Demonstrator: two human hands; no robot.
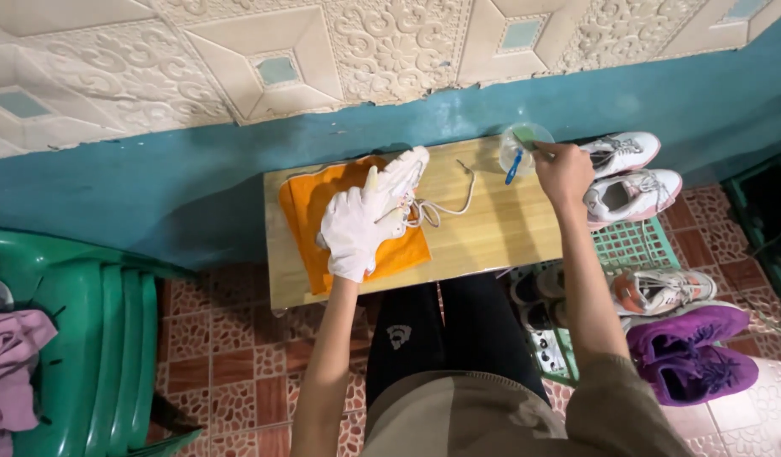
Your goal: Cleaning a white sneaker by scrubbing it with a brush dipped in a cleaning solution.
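Observation:
My left hand (354, 225), in a white glove, presses down on a white sneaker (404, 180) that lies on an orange cloth (304, 211) on a small wooden table (492, 228). The shoe's loose lace (455, 200) trails across the wood. My right hand (564, 169) is bare and holds a thin tool, its tip inside a clear plastic cup (522, 141) at the table's far right corner. A blue-handled brush (513, 167) leans in that cup.
White and pink sneakers (632, 193) sit on a green crate (636, 243) to the right, with another pair (661, 289) and purple shoes (695, 347) nearer me. A green plastic chair (86, 338) with a pink cloth (10, 364) stands left. A blue wall (154, 186) backs the table.

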